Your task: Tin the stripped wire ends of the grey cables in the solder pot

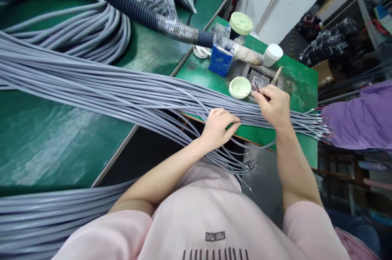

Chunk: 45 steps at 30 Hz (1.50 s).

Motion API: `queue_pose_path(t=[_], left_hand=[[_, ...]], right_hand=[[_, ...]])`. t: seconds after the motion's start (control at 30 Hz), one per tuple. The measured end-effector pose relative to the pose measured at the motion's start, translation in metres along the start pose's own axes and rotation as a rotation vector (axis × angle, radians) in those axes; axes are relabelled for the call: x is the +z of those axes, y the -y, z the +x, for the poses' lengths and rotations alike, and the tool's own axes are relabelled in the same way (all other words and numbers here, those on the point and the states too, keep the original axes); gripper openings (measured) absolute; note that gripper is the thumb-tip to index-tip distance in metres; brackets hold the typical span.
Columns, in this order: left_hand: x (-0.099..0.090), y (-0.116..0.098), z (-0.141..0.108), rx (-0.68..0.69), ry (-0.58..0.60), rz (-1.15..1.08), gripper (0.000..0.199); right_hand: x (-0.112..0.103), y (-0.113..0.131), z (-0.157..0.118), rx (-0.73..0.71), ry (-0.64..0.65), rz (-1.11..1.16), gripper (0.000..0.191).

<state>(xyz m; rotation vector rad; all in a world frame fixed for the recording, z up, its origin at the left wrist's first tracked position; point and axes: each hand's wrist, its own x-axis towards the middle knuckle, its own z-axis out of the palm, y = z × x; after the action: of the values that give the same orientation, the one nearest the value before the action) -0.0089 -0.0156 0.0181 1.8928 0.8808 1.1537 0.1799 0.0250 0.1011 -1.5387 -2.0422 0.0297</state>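
Observation:
A long bundle of grey cables (131,88) runs from the left across the green tables, its stripped ends at the right. Over the bundle's near side my left hand (219,127) is closed, thumb and forefinger pinched together; what lies between them is too small to make out. My right hand (274,103) pinches a cable end whose thin coloured wires (256,86) poke out beyond the fingertips. Those wires are beside a small pale-green cup (240,87) and above a small square metal pot (259,80). More loose cable ends (245,165) hang below the table edge.
A ribbed hose (131,3) leads to a nozzle over a blue box (221,61). Behind stand a green-lidded container (241,23) and a white tub (272,54). Coiled cables (101,35) lie at the left. A person's purple sleeve (359,117) is at the right.

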Motion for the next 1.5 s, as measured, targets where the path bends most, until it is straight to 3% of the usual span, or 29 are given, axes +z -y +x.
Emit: queue_pose_path(t=[0.2, 0.53, 0.63, 0.73, 0.83, 0.93, 1.13, 1.5], left_hand=[[0.014, 0.027, -0.008, 0.148, 0.060, 0.211, 0.014], [0.019, 0.031, -0.012, 0.332, -0.072, 0.437, 0.010], [0.019, 0.031, -0.012, 0.365, -0.096, 0.457, 0.007], [0.019, 0.031, -0.012, 0.371, -0.113, 0.456, 0.006], [0.019, 0.030, -0.012, 0.368, -0.119, 0.447, 0.006], [0.019, 0.029, -0.011, 0.364, -0.115, 0.439, 0.007], [0.019, 0.030, -0.012, 0.382, -0.117, 0.446, 0.005], [0.020, 0.031, -0.012, 0.383, -0.126, 0.451, 0.006]], right_hand=[[0.030, -0.020, 0.046, -0.016, 0.270, -0.244, 0.024], [0.047, -0.017, 0.057, 0.071, 0.494, -0.523, 0.029], [0.042, -0.018, 0.058, 0.077, 0.491, -0.492, 0.028], [0.027, -0.029, 0.061, 0.090, 0.395, -0.430, 0.028], [0.008, -0.053, 0.063, 0.188, 0.269, -0.433, 0.028], [0.001, -0.084, 0.065, 0.328, 0.235, -0.492, 0.027], [0.018, -0.121, 0.065, 0.511, 0.298, -0.532, 0.028], [0.029, -0.128, 0.067, 0.569, 0.388, -0.555, 0.031]])
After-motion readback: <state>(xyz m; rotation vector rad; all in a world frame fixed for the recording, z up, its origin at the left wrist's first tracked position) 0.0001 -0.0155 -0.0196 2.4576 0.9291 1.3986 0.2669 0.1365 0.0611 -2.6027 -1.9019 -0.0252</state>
